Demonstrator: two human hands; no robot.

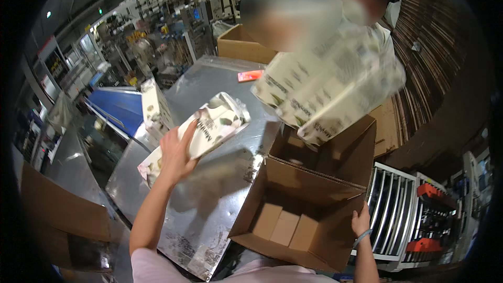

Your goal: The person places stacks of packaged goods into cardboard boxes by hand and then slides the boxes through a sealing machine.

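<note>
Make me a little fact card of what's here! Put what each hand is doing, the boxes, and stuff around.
Left hand: gripping a white flowery pack above the metal table
Right hand: at the right side of the near cardboard box
Far cardboard box: right behind the near one, blurry white packs over it
Left side: blue slanted surface
Right side: metal rollers

Around the steel table [191, 91], you have two open cartons [309, 181] at its right edge, one box [238, 51] at its far end, one small red packet [250, 76] on top, and several white packs [319, 89] over its right side (too blurred to count).
</note>
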